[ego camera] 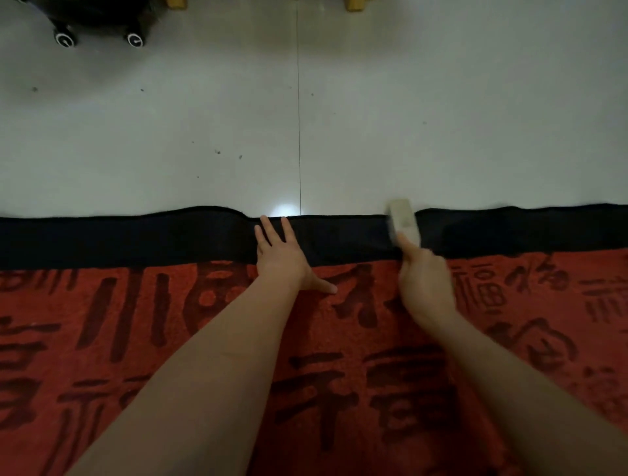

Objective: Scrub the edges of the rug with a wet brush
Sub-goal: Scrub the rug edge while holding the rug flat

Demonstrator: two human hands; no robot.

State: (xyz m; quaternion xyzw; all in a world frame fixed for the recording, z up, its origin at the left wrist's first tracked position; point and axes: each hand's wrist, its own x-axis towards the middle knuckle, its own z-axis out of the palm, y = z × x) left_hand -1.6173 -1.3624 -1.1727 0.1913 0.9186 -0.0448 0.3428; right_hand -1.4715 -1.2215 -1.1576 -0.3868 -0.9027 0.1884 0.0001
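Head view first: at far left I see a wheeled black base on the tiled floor. My left hand lies flat, fingers spread, on the red rug's black border. Further right, my right hand grips a pale brush at the border's far edge.

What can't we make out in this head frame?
- Brush: motion-blurred; bristles and wetness unreadable.
- Right hand grip: seen from behind, fingers hidden.
- Rug: cut off by the left, right and bottom edges.
- Wheeled object, wooden legs: cropped at top.
- Left hand: flat on the border, clear.
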